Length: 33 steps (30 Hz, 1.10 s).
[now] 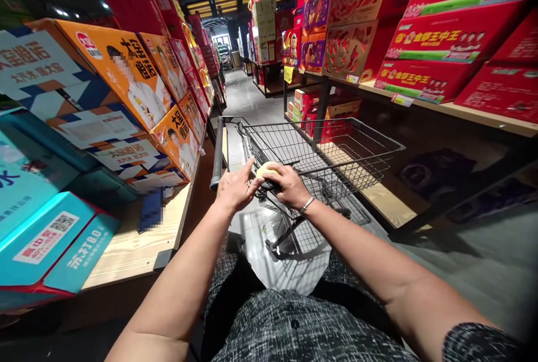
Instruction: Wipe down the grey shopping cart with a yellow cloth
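Observation:
Between my hands a small pale yellow, rounded thing (pixel 268 170) sits against the shopping cart; I cannot make out its kind. My right hand (pixel 289 185), with a bracelet at the wrist, curls its fingers over this thing from the right. Just left of it is my left hand (pixel 237 187), fingers apart and index finger stretched forward, its thumb close to the yellow thing. The wire shopping cart (pixel 361 152) stands turned sideways in front of me, with nothing seen in its basket. Its dark handle bar (pixel 217 154) is left of my left hand.
On the left, orange drink cartons (pixel 121 70) and teal boxes (pixel 63 244) stand on a wooden shelf (pixel 126 250). Red cartons (pixel 437 42) fill a shelf on the right, close to the cart's basket. The tiled aisle (pixel 247 93) runs ahead between displays.

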Available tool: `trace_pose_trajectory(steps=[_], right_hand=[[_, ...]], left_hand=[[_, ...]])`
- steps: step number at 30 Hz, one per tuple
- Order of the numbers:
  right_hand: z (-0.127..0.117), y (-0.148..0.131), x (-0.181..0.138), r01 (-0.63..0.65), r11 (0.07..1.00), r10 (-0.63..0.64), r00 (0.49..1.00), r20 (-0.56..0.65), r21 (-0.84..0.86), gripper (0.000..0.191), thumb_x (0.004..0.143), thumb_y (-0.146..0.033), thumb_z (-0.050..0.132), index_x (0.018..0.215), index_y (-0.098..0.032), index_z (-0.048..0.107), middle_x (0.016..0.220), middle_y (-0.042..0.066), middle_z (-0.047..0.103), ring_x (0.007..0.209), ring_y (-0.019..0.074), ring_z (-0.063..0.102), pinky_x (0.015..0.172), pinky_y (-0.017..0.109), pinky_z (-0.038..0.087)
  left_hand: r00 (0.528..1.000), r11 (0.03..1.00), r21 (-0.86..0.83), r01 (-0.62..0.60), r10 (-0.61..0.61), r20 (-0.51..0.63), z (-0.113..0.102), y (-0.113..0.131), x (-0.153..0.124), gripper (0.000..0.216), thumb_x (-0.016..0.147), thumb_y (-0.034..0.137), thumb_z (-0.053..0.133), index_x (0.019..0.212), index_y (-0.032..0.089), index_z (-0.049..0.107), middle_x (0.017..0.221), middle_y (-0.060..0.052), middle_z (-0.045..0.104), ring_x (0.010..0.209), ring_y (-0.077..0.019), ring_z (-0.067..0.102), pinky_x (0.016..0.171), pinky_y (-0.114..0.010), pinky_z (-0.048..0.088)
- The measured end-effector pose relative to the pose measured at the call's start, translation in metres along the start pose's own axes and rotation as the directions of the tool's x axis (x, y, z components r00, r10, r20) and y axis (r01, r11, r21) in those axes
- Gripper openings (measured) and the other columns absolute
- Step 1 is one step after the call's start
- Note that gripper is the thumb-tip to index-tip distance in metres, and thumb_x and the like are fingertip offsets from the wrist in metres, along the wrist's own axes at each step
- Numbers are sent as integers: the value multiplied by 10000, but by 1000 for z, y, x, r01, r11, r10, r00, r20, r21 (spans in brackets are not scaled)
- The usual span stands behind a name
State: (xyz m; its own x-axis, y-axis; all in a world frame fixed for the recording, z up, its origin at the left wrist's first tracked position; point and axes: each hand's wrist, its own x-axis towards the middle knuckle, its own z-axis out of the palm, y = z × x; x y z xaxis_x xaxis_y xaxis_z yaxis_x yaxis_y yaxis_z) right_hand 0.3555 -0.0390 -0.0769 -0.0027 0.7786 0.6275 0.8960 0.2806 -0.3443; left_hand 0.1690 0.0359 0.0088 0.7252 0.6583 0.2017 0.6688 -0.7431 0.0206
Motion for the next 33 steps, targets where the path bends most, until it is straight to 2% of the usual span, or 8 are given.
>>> trace_pose_trajectory(steps=[4, 8, 11, 15, 22, 25, 28, 33], right_hand=[[-31, 56, -27, -181, 950, 194, 981, 28, -253, 621, 667, -6, 606, 1189, -311, 751, 1386, 31, 641, 1139, 293, 532, 887, 435, 439], [-52, 108, -53, -447, 837, 393, 892, -221, -316, 562, 677, -49, 596, 1153, -299, 759, 1336, 47, 647, 1110, 307, 500, 875, 454, 429], [-42, 117, -60, -501, 825, 400, 845, -355, -261, 534, 682, -75, 599, 1154, -266, 757, 1324, 81, 619, 1129, 326, 467, 938, 495, 439], [-3, 75, -47, -437, 888, 348, 842, -412, -145, 579, 687, -76, 604, 1225, -248, 734, 1354, 112, 572, 1174, 345, 436, 1026, 529, 439], [51, -12, -12, -36, 993, 73, 933, -353, 111, 585, 837, -114, 613, 1396, -285, 627, 1423, 97, 534, 1290, 258, 503, 1105, 439, 464], [72, -8, -19, 69, 997, -58, 933, -354, 19, 489, 889, -133, 635, 1317, -363, 694, 1401, 66, 560, 1299, 246, 483, 1111, 438, 461], [99, 18, -50, 118, 983, -148, 962, -228, -141, 418, 904, -163, 682, 1189, -462, 747, 1303, 6, 645, 1281, 233, 481, 1095, 438, 452], [134, 71, -136, 13, 976, -52, 983, -174, -217, 315, 912, -195, 657, 1090, -425, 777, 1197, 4, 718, 1107, 221, 548, 943, 418, 473]], left_hand=[[995, 993, 52, -104, 103, 17, -1, -10, 1, 530, 1033, 557, 478, 1489, 299, 560, 1457, -42, 646, 1215, -279, 680, 982, -380, 517], [988, 987, 56, -153, 153, 17, 2, -13, 5, 444, 983, 471, 597, 1384, 287, 645, 1471, -48, 634, 1212, -311, 644, 985, -442, 489], [993, 992, 27, -122, 121, 7, 5, -10, 12, 294, 1027, 416, 516, 1177, 287, 732, 1366, -33, 710, 1280, -328, 573, 1022, -499, 429], [983, 982, 54, -181, 178, 51, 6, -1, 23, 271, 1016, 266, 481, 1055, 257, 749, 1211, -77, 772, 1332, -302, 554, 1122, -535, 317], [980, 990, 28, -136, 131, 147, -7, -5, 28, 348, 963, 216, 451, 1169, 242, 731, 1273, -83, 741, 1203, -275, 670, 984, -393, 480], [974, 993, -2, -116, 114, 196, -11, -16, 29, 435, 944, 197, 446, 1305, 258, 680, 1317, -57, 728, 1201, -262, 676, 936, -350, 510], [978, 994, -43, -99, 105, 182, -10, -26, 29, 388, 988, 271, 425, 1246, 287, 714, 1308, -22, 738, 1185, -241, 683, 923, -329, 517], [993, 998, -41, -53, 57, 100, -7, -38, 24, 292, 974, 473, 530, 996, 298, 763, 1205, 3, 770, 1106, -238, 702, 843, -313, 521]])
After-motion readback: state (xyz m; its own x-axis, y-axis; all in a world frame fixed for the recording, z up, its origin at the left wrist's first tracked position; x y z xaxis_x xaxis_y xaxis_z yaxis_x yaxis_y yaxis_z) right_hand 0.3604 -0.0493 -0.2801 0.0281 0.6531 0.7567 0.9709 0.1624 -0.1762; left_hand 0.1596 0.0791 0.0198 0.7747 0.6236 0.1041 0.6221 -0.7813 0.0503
